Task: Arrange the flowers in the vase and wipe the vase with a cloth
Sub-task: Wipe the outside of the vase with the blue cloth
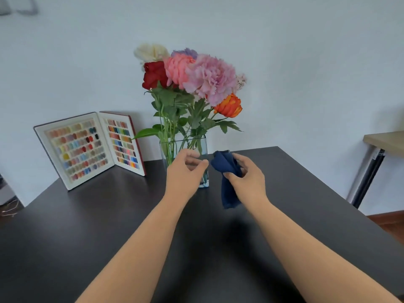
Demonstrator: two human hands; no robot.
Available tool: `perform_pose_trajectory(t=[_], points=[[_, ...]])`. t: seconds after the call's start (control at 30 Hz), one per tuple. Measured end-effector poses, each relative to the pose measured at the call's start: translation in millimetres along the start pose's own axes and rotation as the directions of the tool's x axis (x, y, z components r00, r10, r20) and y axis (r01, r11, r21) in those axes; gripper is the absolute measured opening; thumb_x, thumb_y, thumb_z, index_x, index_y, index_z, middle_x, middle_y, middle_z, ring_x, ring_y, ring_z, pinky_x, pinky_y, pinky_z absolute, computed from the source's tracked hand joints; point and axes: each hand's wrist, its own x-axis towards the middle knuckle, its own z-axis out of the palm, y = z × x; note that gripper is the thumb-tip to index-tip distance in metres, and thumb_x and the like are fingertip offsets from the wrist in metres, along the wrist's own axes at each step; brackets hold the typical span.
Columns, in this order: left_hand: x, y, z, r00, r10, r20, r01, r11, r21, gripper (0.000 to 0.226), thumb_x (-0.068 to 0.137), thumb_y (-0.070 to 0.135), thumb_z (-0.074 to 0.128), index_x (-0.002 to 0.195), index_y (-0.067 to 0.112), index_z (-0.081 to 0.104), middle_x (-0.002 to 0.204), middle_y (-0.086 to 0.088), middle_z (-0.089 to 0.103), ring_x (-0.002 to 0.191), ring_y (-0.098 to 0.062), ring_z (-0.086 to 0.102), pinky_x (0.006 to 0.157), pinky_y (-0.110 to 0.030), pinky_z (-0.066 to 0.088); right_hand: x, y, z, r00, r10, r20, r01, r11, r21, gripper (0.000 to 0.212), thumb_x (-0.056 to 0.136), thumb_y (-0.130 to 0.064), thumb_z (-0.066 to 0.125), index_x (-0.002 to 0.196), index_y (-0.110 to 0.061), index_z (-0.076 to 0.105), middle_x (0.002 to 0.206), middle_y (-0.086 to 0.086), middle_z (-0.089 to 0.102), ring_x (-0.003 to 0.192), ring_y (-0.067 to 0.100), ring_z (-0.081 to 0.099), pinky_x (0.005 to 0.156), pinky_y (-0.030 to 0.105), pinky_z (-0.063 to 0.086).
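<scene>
A clear square glass vase stands near the back of the dark table. It holds a bunch of flowers: white, red, pink, purple and orange heads on green stems. My left hand hovers in front of the vase with loosely curled fingers; it hides the vase's lower part and holds nothing that I can see. My right hand grips a dark blue cloth just right of the vase. The cloth's free end hangs down above the table.
An open book of colour swatches stands upright at the back left, against the white wall. A second, light wooden table with a metal leg is at the far right. The dark table's right edge runs diagonally toward me.
</scene>
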Motion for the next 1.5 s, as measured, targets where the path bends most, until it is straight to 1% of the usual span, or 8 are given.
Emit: perform_pose_trajectory(t=[0.17,0.4,0.53,0.8,0.9,1.0,1.27,1.5], points=[[44.1,-36.4,-41.8,0.98,-0.143,-0.141,0.115,0.976,-0.185,0.01,0.084,0.025,0.07,0.088,0.032,0.063,0.086,0.008,0.065,0.075,-0.008,0.058,0.068,-0.024,0.043,33.7,-9.0,39.2,0.961,-0.277,0.029,0.278,0.951,-0.135,0.051,0.081,-0.002,0.062,0.124,-0.031,0.06,0.116,-0.012,0.063,0.102,-0.001,0.053,0.092,0.016,0.04],[92.0,-74.7,-66.2,0.975,-0.186,-0.125,0.154,0.961,-0.228,0.017,0.089,0.036,0.065,0.104,0.034,0.056,0.106,0.013,0.057,0.096,-0.001,0.054,0.075,-0.017,0.038,67.0,-4.9,78.6,0.522,-0.834,0.177,0.823,0.439,-0.36,0.045,0.07,0.016,0.063,0.109,-0.003,0.07,0.111,0.012,0.068,0.092,0.025,0.053,0.085,0.033,0.045],[105.6,-78.2,-61.4,0.973,-0.232,0.004,0.223,0.932,-0.284,0.032,0.094,0.04,0.057,0.125,0.031,0.05,0.116,0.021,0.053,0.103,0.007,0.048,0.083,-0.017,0.035,71.8,4.6,99.6,0.419,-0.863,0.283,0.856,0.272,-0.439,0.042,0.071,0.01,0.066,0.109,-0.007,0.071,0.113,0.01,0.068,0.083,0.032,0.062,0.08,0.037,0.049],[112.1,-75.1,-43.8,0.971,-0.19,0.143,0.229,0.91,-0.347,0.028,0.097,0.027,0.042,0.117,0.034,0.06,0.117,0.012,0.065,0.112,-0.002,0.055,0.091,-0.022,0.04,63.4,38.9,118.2,0.357,-0.802,0.479,0.87,0.098,-0.483,0.04,0.074,0.002,0.065,0.112,-0.008,0.069,0.114,0.012,0.067,0.087,0.036,0.063,0.073,0.043,0.053],[110.4,-76.2,-42.4,0.977,-0.172,0.128,0.206,0.922,-0.329,0.03,0.096,0.029,0.038,0.112,0.046,0.058,0.101,0.036,0.064,0.096,0.021,0.053,0.081,-0.014,0.038,63.2,48.2,113.5,0.252,-0.722,0.645,0.92,-0.028,-0.39,0.033,0.082,-0.004,0.057,0.113,-0.008,0.068,0.112,0.009,0.067,0.084,0.033,0.061,0.066,0.041,0.053],[112.9,-77.0,-42.7,0.972,-0.194,0.13,0.225,0.927,-0.301,0.043,0.09,0.04,0.039,0.131,0.04,0.053,0.126,0.021,0.057,0.115,0.002,0.047,0.087,-0.025,0.031,63.2,53.4,104.3,0.123,-0.64,0.758,0.944,-0.161,-0.289,0.03,0.078,-0.009,0.069,0.108,-0.009,0.07,0.109,0.008,0.068,0.081,0.031,0.061,0.063,0.038,0.052],[115.3,-87.2,-44.0,0.965,-0.17,0.199,0.232,0.908,-0.349,0.063,0.084,0.052,0.044,0.142,0.028,0.043,0.144,-0.001,0.049,0.134,-0.019,0.042,0.113,-0.049,0.029,98.9,13.5,97.8,0.303,-0.83,0.468,0.882,0.058,-0.468,0.03,0.081,0.005,0.057,0.108,-0.003,0.068,0.108,0.017,0.066,0.082,0.031,0.048,0.073,0.041,0.047],[112.0,-89.0,-41.1,0.964,-0.187,0.186,0.246,0.895,-0.371,0.053,0.084,0.054,0.045,0.134,0.04,0.05,0.139,0.008,0.054,0.131,-0.015,0.045,0.114,-0.046,0.028,63.1,35.0,144.4,0.188,-0.654,0.733,0.946,-0.08,-0.314,0.037,0.085,-0.007,0.052,0.122,-0.005,0.059,0.116,0.015,0.061,0.078,0.03,0.055,0.069,0.041,0.051]])
